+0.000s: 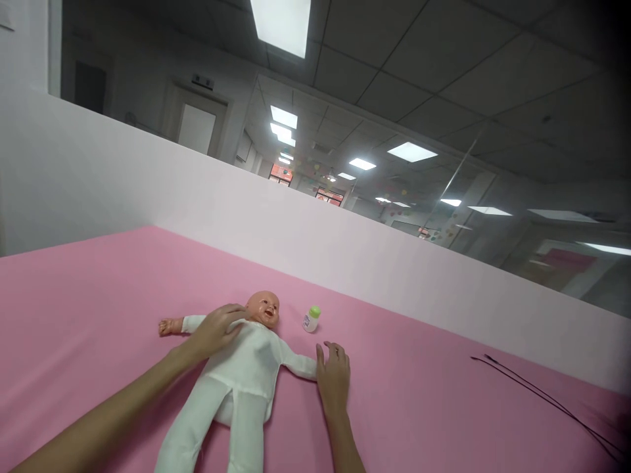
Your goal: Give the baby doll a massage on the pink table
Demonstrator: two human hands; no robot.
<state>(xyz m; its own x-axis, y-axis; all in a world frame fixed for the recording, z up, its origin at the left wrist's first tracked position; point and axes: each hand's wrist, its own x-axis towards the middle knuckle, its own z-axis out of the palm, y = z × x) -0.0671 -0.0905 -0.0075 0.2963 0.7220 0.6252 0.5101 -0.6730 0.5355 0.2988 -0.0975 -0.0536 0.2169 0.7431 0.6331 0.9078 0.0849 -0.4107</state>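
Observation:
A baby doll point(246, 358) in a white cloth suit lies on its back on the pink surface, its bald head at the far end and its arms spread. My left hand point(219, 334) rests at the doll's shoulder and upper chest, fingers stretched out and slightly bent. At the end of the doll's other arm is my right hand point(335, 376), thumb apart from its loosely curved fingers. That hand hides the doll's hand; whether it touches it I cannot tell. Beyond my right hand, near the doll's head, stands a small clear bottle point(310, 320) with a green cap.
Two thin black cables point(542, 394) lie on the pink surface point(409, 394) at the right. A low white wall point(236, 213) runs along the far edge, with glass above it.

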